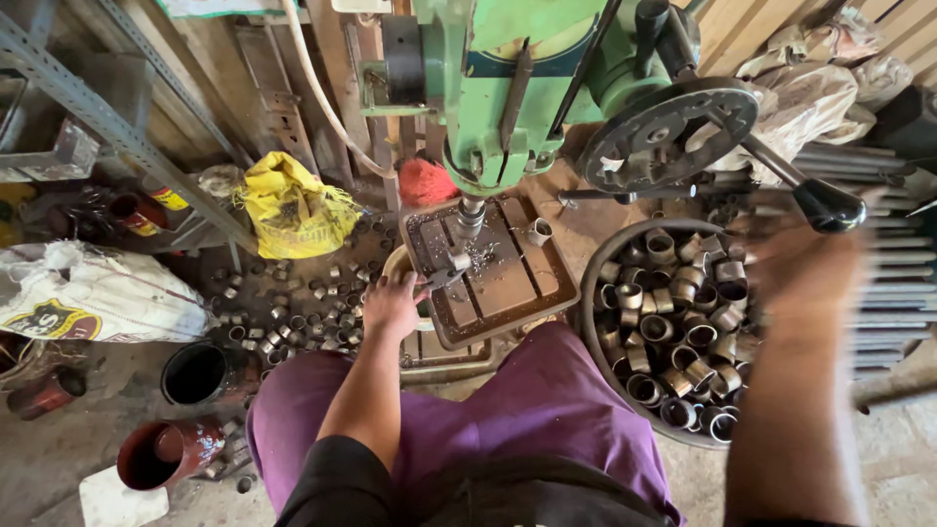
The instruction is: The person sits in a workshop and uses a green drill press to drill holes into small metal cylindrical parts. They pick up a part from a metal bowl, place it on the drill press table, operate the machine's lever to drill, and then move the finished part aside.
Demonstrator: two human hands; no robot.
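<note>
Head view: left hand (390, 304) is closing on pliers (441, 279), which are pinching a metal ring (459, 261) on the drill table (532, 293), right under the chuck (469, 217) of the green drill press (508, 88). Right hand (805, 259) is blurring near the black lever knob (828, 205); cannot tell whether it is open or gripping. A tub (590, 322) of rings is sitting just right of the table. More rings (283, 312) are lying on the floor beside a yellow bag (290, 208).
</note>
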